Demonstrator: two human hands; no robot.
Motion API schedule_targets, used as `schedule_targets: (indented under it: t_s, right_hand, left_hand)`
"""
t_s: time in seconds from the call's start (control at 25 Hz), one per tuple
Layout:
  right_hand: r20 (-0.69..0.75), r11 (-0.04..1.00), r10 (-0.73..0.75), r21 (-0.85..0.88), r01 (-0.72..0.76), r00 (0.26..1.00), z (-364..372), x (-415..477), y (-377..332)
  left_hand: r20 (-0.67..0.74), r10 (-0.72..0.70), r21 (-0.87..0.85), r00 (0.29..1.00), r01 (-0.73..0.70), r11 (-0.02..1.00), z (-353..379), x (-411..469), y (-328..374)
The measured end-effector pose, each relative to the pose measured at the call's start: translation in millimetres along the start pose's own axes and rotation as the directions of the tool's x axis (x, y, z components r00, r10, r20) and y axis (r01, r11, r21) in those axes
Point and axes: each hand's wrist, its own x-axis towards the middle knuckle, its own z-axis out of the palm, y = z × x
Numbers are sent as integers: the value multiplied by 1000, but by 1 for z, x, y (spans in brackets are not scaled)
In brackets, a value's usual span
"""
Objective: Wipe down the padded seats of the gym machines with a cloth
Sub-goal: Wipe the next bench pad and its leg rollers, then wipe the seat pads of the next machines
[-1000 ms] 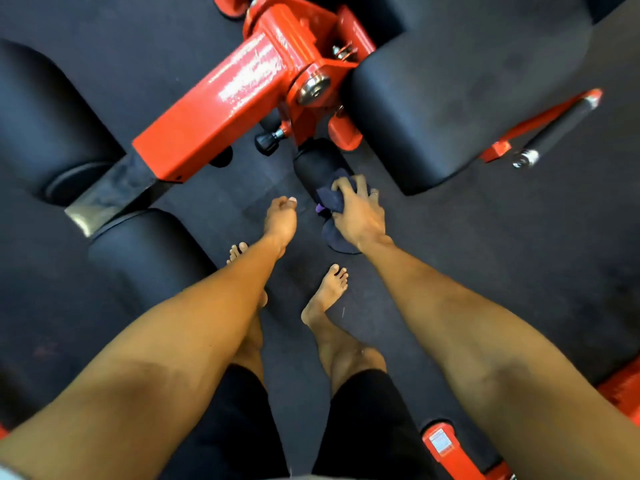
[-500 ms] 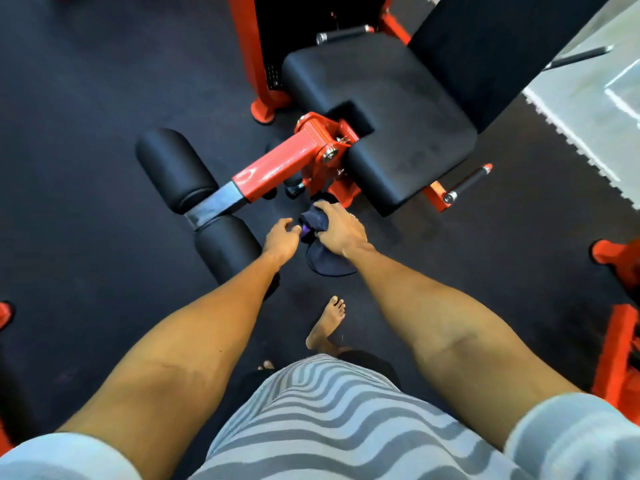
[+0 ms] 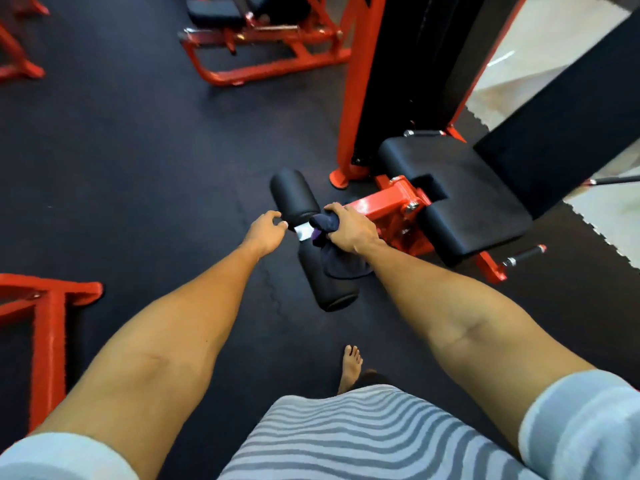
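Observation:
A red leg-extension machine stands ahead with a black padded seat [image 3: 460, 195] and a black backrest [image 3: 568, 119]. Its red arm [image 3: 384, 206] carries two black roller pads [image 3: 294, 194], one far and one near. My right hand [image 3: 349, 230] grips a dark blue cloth [image 3: 337, 254] over the bar between the rollers, the cloth hanging down onto the near roller [image 3: 325, 282]. My left hand [image 3: 265, 232] hovers just left of the bar with loosely curled fingers, holding nothing.
The red and black weight-stack tower [image 3: 391, 81] rises behind the seat. Another red machine [image 3: 263, 39] stands at the far back and a red frame [image 3: 48, 317] at the left. The floor is dark rubber, with pale tiles [image 3: 540, 53] at the right.
I have straightened up, so the view pulled back from the machine. My right hand with the cloth moved from the small pad under the seat to the bar between the rollers.

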Motion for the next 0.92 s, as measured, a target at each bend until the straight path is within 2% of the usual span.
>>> schedule_targets:
  t_s: [0.36, 0.6, 0.76, 0.92]
  right_hand:
    - [11, 965, -260, -17, 260, 965, 12, 53, -172]
    - [41, 939, -344, -8, 345, 938, 16, 155, -260]
    - [59, 906, -423, 14, 423, 904, -4, 233, -342]
    - [36, 875, -483, -20, 484, 875, -34, 304, -402]
  left_hand:
    - [-229, -108, -29, 967, 104, 994, -157, 0, -74]
    - [-295, -148, -29, 944, 146, 989, -241, 69, -99]
    - [-359, -210, -16, 910, 219, 976, -322, 123, -108]
    - [-426, -220, -86, 878, 202, 976, -391, 176, -105]
